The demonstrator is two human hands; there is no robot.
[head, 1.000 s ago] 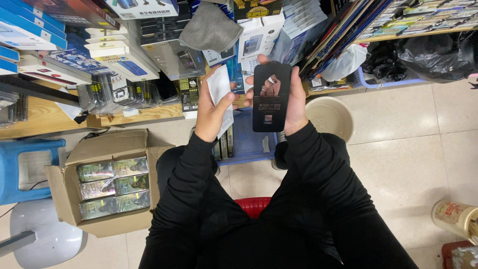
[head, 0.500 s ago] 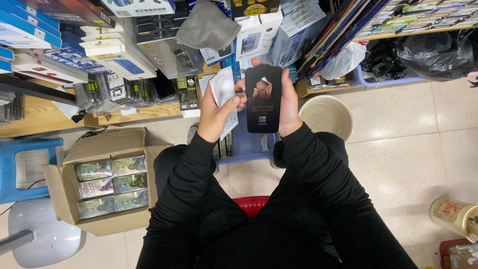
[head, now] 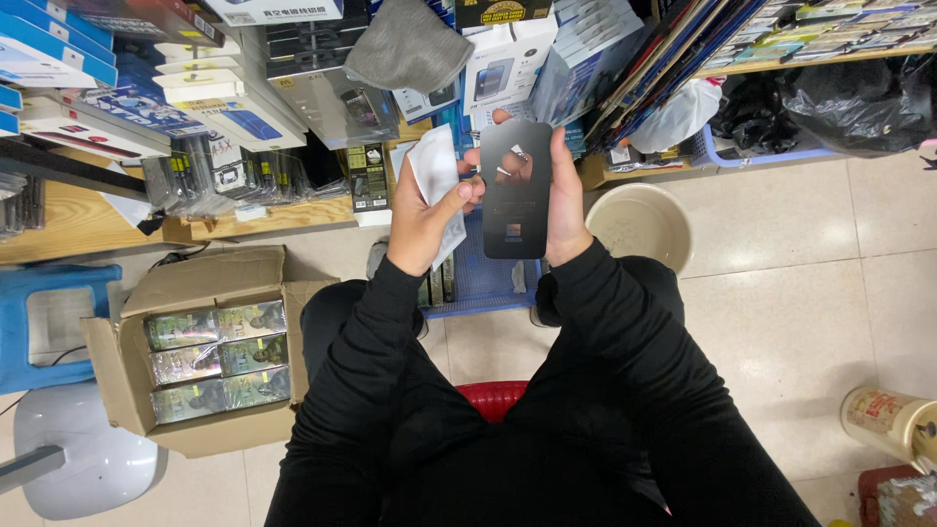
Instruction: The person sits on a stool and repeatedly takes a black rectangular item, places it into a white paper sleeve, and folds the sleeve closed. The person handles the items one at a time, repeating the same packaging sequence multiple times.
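Observation:
My right hand (head: 566,200) holds a dark, flat rectangular sheet (head: 515,210), like a phone screen protector, upright by its right edge. My left hand (head: 427,220) grips a small white wipe or paper packet (head: 434,171), and its thumb and fingertips reach the sheet's left edge near the top. Both arms are in black sleeves, raised in front of me over my lap.
An open cardboard box (head: 127,376) of green packs sits on the floor at left, beside a blue stool (head: 24,322). A beige bucket (head: 639,224) and a blue crate (head: 483,283) stand ahead. Shelves of boxed goods (head: 244,107) line the far side; a grey cloth (head: 408,49) lies on them.
Both hands and the dark sheet have shifted slightly left and up. The left fingers have closed in on the sheet's upper left edge.

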